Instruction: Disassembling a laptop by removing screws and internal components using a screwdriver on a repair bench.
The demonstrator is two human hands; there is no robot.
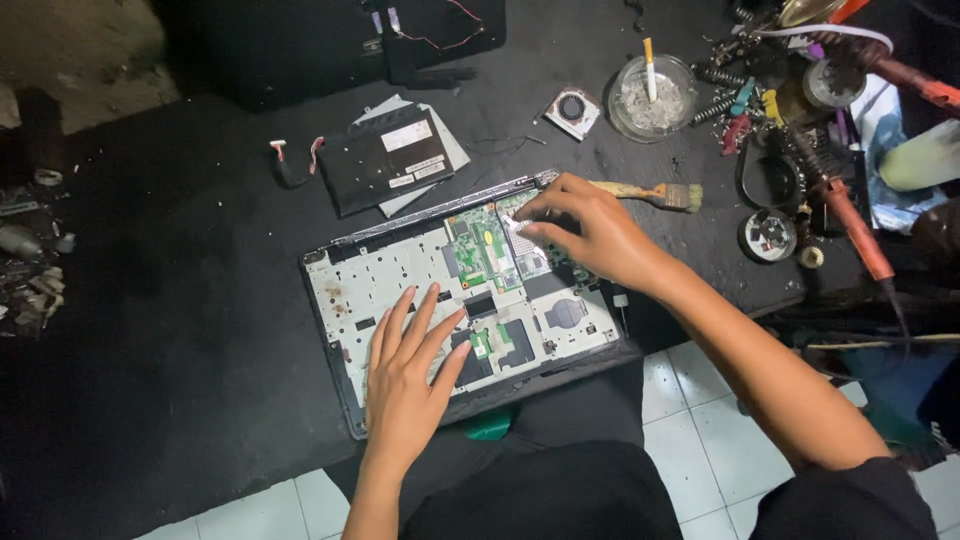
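Observation:
An opened laptop base lies on the black work surface, its green circuit board and grey inner frame exposed. My left hand rests flat on the lower part of the frame, fingers spread, holding nothing. My right hand reaches over the upper right corner, its fingertips pinched on a small pale part at the board. A paint brush lies just behind my right hand.
A black drive on grey plates lies behind the laptop. A small fan and a glass ashtray with a cigarette stand at the back. Soldering irons, springs and tape rolls crowd the right. White floor tiles show below.

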